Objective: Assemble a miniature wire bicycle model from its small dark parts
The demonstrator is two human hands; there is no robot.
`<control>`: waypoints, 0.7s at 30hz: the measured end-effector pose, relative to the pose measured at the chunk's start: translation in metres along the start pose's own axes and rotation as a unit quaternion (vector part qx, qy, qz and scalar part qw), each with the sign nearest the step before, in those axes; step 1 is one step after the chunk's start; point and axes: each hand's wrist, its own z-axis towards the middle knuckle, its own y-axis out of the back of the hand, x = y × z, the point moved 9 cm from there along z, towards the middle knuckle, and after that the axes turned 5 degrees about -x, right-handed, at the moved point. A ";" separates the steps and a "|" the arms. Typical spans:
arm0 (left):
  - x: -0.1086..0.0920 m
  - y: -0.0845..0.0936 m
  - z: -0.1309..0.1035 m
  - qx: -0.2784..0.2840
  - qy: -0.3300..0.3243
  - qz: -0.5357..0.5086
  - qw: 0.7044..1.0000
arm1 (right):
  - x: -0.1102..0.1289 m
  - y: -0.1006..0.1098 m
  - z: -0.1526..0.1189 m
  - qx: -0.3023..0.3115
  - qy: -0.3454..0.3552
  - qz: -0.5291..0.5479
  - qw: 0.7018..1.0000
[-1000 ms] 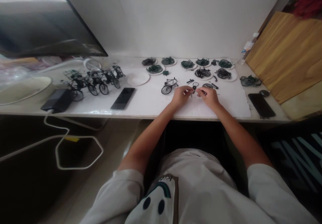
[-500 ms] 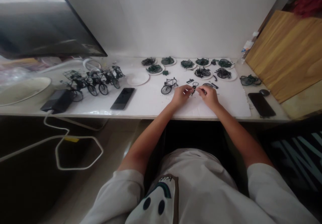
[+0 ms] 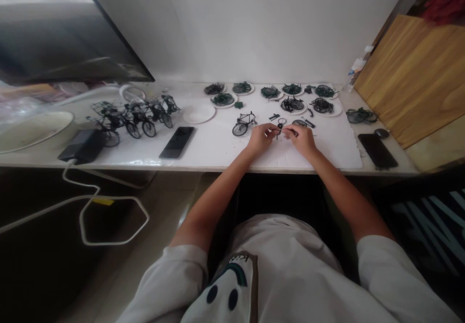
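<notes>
Over the white sheet (image 3: 225,151), my left hand (image 3: 262,137) and my right hand (image 3: 301,138) almost meet, fingertips pinched. Between them is a small dark part (image 3: 279,128), too small to make out; both hands grip at it. Just left of my left hand stands a partly built miniature bicycle (image 3: 243,124) with one wheel showing. Loose dark pieces (image 3: 274,117) lie beyond my fingers, and a black strip (image 3: 310,123) and a wheel are beside my right hand.
Plates of dark parts (image 3: 292,104) line the back. Several miniature bicycles (image 3: 136,117), a phone (image 3: 177,142), an empty plate (image 3: 199,113) and a black adapter (image 3: 83,145) are left. Another phone (image 3: 378,150) and a wooden board (image 3: 414,76) are right.
My right fingertips have shifted slightly left, toward my left hand. The small dark part between them has moved or turned a little.
</notes>
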 end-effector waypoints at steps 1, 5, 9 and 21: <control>-0.001 0.000 0.000 0.000 0.000 0.004 1.000 | 0.000 0.000 0.000 0.004 0.000 -0.005 1.000; -0.003 0.000 0.000 0.001 0.001 0.014 1.000 | 0.000 0.001 0.000 0.005 0.012 -0.032 0.999; -0.005 0.000 -0.001 0.000 -0.002 0.013 1.000 | 0.001 0.002 -0.001 -0.011 0.028 -0.047 0.998; 0.007 0.004 0.003 -0.036 -0.004 0.056 0.998 | -0.002 -0.011 -0.004 0.023 0.036 -0.003 0.999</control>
